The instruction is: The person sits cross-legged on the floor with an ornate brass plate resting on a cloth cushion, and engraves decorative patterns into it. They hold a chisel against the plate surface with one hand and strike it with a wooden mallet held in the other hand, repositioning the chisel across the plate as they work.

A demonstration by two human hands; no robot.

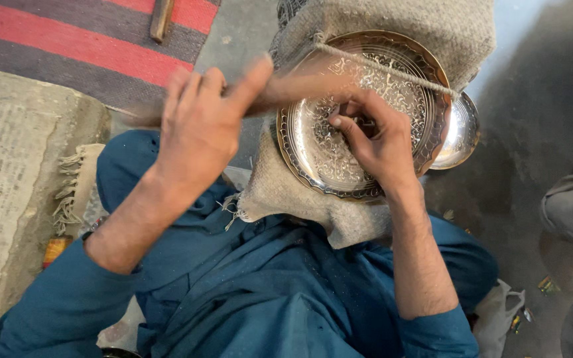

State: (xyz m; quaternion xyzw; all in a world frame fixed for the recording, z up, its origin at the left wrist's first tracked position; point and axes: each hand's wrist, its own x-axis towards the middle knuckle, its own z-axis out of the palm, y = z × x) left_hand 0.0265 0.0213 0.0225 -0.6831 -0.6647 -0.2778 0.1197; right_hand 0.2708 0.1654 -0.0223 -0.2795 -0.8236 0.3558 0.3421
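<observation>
Left hand grips a blurred stick, right hand pinches a tool (hidden) on the engraved plate.

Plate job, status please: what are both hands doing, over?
Left hand gripping blurred tool. Right hand pinching something small on plate. Cord crosses plate.

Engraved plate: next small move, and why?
Probably bring the left hand and its blurred wooden tool down onto whatever the right hand pinches at the middle of the engraved plate. The plate sits tied by a cord on the burlap pad, so it looks steady.
</observation>
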